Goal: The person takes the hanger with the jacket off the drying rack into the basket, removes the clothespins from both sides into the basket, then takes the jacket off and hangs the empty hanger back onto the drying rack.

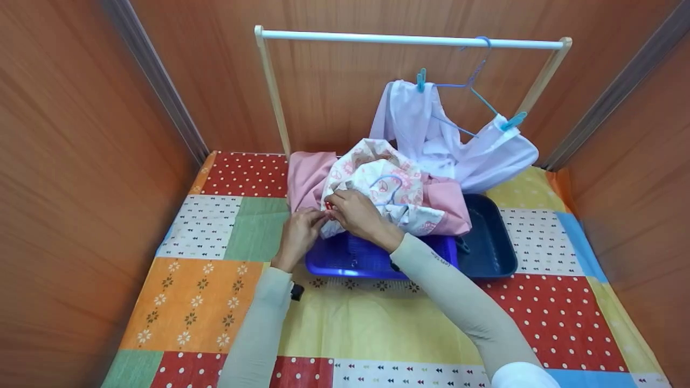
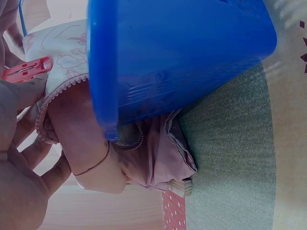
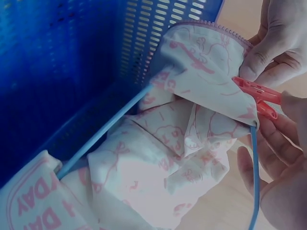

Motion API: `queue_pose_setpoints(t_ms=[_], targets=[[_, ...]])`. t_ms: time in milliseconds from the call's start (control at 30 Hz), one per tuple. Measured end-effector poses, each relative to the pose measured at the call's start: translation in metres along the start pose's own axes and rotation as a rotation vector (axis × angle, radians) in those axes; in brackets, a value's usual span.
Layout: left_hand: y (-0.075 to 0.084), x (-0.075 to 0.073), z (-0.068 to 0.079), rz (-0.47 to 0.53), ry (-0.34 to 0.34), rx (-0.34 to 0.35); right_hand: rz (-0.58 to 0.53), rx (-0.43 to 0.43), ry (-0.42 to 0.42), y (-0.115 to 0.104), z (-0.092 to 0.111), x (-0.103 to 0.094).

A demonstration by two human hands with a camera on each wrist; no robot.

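A white garment with a pink print [image 1: 409, 186] and scalloped pink trim lies bunched over a blue perforated basket [image 1: 318, 267]. My right hand [image 1: 358, 213] pinches a red clothespin [image 3: 261, 93], whose tip meets the cloth near the bend of a blue wire hanger [image 3: 255, 163]. Beside it, my left hand [image 1: 299, 234] pinches the trimmed edge of the garment between thumb and fingers. In the right wrist view, the hanger's wire passes inside the garment's folds. Plain pink cloth [image 1: 312, 172] lies under the printed garment, partly hidden by it.
Behind the basket stands a rack with a white rail [image 1: 366, 37]. A white garment [image 1: 415, 116] hangs there from a blue hanger, held by teal clothespins [image 1: 421, 81]. A dark tray [image 1: 488, 237] sits right of the basket, on a patchwork cloth [image 1: 199, 302].
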State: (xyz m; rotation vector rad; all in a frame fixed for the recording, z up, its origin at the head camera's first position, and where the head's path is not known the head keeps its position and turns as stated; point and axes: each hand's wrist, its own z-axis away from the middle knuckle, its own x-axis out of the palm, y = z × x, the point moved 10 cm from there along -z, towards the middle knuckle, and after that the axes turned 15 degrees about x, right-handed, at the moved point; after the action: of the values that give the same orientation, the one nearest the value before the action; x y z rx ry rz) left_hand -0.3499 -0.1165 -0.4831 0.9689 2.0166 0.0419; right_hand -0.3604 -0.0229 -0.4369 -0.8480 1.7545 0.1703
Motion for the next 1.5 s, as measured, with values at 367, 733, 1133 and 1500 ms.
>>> queue_pose_setpoints(t_ms=[367,733,1133,1500], targets=[[0.002,-0.002,-0.001,0.005,0.011,0.024,-0.069,-0.054,0.049,-0.009,-0.003,-0.002],[-0.001,0.000,0.000,0.026,0.000,-0.003,-0.096,-0.064,0.058,-0.009,0.000,-0.007],[-0.002,0.001,-0.001,0.054,-0.016,-0.023,-0.117,-0.090,0.107,-0.017,0.007,-0.025],[-0.003,0.003,0.000,0.049,-0.019,-0.007,-0.176,-0.086,0.091,-0.015,0.019,-0.031]])
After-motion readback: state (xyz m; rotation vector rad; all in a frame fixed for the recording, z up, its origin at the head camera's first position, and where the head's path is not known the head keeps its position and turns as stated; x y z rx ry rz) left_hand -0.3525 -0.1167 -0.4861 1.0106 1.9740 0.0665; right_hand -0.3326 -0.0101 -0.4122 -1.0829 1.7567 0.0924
